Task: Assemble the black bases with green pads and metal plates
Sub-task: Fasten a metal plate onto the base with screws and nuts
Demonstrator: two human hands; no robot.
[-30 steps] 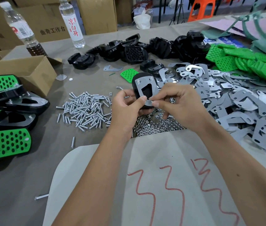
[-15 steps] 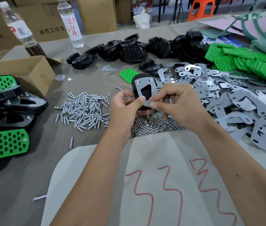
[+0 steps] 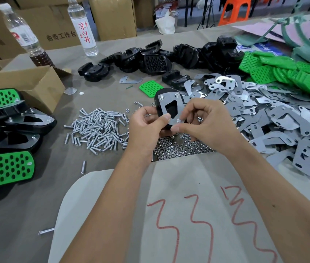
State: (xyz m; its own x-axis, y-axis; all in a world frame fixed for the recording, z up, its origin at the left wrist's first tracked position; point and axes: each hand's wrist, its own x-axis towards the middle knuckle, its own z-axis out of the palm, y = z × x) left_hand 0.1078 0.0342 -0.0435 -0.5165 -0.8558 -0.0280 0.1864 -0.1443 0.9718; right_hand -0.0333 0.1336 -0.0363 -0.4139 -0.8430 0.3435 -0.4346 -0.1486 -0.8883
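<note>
My left hand (image 3: 146,128) grips a black base (image 3: 158,107) with a grey metal plate (image 3: 170,100) on its face, held upright above the table. Two bolt ends with nuts show at the plate's top corners. My right hand (image 3: 203,120) pinches a small nut (image 3: 178,120) at the plate's lower corner, thumb and forefinger around it. Loose black bases (image 3: 156,63) lie at the back, green pads (image 3: 283,73) at the far right, metal plates (image 3: 275,118) spread across the right. One green pad (image 3: 150,88) lies alone just beyond the held base.
A heap of bolts (image 3: 97,130) lies left of my hands and a heap of nuts (image 3: 177,149) beneath them. Finished assemblies (image 3: 6,168) are stacked at the left beside a cardboard box (image 3: 27,82). Two bottles (image 3: 83,27) stand at the back. White fabric with red marks (image 3: 178,205) covers the front.
The held base stays between both hands in nearly the same spot. My right fingers have shifted slightly at the plate's lower corner.
</note>
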